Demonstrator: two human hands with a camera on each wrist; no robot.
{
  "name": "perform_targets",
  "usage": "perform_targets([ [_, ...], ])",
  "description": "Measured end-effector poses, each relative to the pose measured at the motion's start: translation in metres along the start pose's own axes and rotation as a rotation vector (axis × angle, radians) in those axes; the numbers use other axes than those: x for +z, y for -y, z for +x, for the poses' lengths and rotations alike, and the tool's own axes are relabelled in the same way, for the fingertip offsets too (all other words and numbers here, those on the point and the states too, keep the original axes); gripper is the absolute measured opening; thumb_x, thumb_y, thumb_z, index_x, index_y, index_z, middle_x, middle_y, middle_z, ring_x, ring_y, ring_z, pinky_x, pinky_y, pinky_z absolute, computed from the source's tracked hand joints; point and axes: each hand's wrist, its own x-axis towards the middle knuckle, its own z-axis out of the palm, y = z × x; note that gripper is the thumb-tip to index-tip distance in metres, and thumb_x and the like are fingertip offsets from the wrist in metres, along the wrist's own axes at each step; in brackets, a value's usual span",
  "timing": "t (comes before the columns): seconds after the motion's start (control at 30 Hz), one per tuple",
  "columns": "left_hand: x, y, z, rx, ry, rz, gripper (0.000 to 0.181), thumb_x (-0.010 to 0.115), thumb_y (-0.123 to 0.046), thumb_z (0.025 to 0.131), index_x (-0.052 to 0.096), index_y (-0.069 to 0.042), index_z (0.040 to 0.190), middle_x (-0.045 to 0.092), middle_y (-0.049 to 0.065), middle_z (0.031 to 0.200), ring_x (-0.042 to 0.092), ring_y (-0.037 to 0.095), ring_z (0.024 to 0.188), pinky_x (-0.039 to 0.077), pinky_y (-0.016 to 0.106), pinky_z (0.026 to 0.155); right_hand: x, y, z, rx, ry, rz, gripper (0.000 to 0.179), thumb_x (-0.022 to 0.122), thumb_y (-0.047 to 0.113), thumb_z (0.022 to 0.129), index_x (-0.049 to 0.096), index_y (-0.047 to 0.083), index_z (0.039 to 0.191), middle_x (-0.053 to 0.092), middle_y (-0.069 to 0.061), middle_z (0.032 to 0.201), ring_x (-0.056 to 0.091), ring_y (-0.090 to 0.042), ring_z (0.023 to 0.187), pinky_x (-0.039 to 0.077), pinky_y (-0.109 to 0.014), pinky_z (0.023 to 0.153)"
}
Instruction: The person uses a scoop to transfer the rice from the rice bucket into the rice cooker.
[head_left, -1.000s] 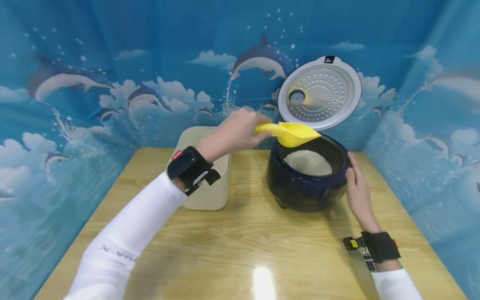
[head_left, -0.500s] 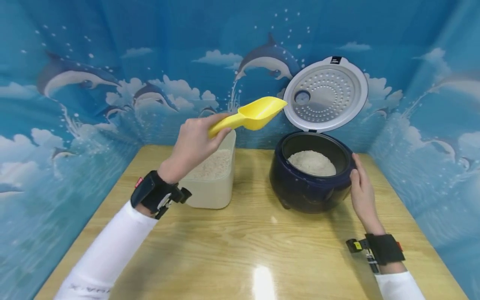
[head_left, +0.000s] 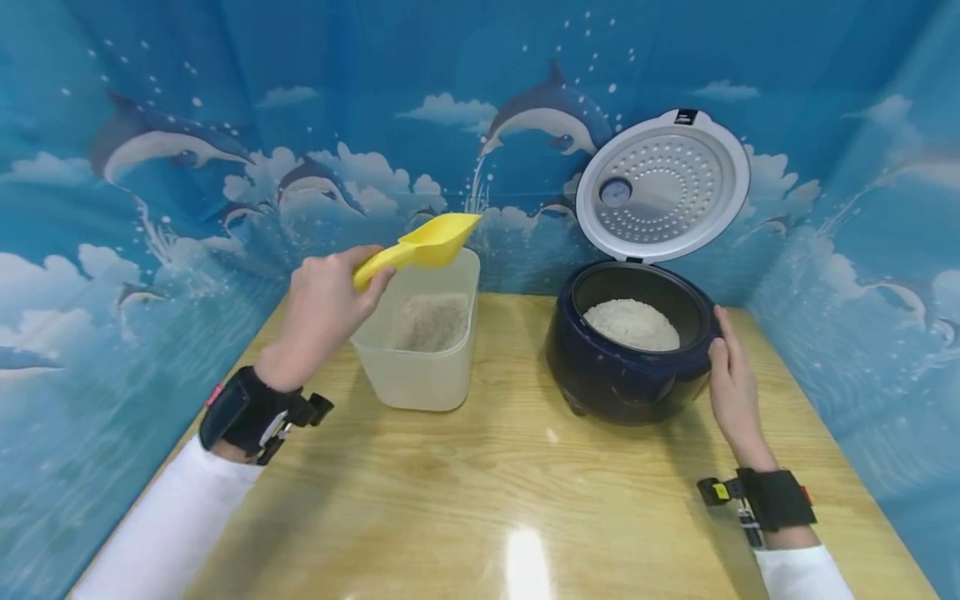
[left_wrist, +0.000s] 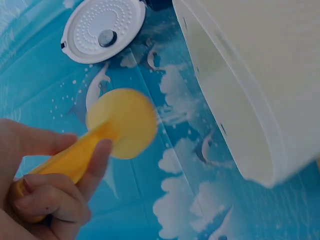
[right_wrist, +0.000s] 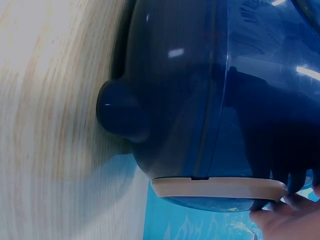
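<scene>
Left hand, head view: here it is on the left, fingers curled firmly round the handle of a bright yellow plastic scoop.
Yellow scoop, head view: up in the air, tip pointing right, its blade showing against the back rim of a tall, translucent whitish plastic container.
Whitish container, head view: upright on the pale wood-grain bench, with a bed of pale grains inside.
Right hand, head view: over on the far side, fingers stretched out and resting against the right side of a glossy dark-blue, rounded rice cooker.
Blue cooker, head view: standing on the bench, well apart from the container, a mound of white grains in its dark pot, and its round silver-grey dimpled lid tipped right up behind.
Ocean backdrop, head view: blue fabric printed with dolphins and clouds wraps the scene.
Scoop grip, left wrist view: thumb and fingers wrap the handle; the blade, a touch blurred, sits clear of the container's rim, and whether it carries grains I cannot tell.
Cooker side, right wrist view: fingertips touch near the end of a pale, strip-like handle, while a stubby dark foot meets the bench.
</scene>
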Motion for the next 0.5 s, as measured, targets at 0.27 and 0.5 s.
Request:
perform_targets([
  [0.27,-0.015,0.019,0.0,-0.105,0.257,0.06,0.035,0.063,-0.021,0.102,0.068,0.006,0.123,0.059,0.011,0.066,0.038,0.017,0.043,0.029,0.029,0.043,0.0,-0.001,0.0,0.008,0.008,0.015,0.05,0.027,0.033,0.113,0.02,0.028,0.162,0.017,-0.003,0.169,0.015,-0.026,0.154,0.012,-0.041,0.123],
  [0.5,-0.014,0.022,0.011,-0.228,0.586,0.051,0.034,0.065,-0.023,0.1,0.071,0.003,0.121,0.065,0.009,0.076,0.045,0.017,0.054,0.034,0.029,0.051,-0.001,0.001,0.0,0.003,0.016,0.024,0.051,0.028,0.033,0.113,0.021,0.026,0.162,0.016,-0.004,0.169,0.014,-0.029,0.154,0.011,-0.049,0.123],
])
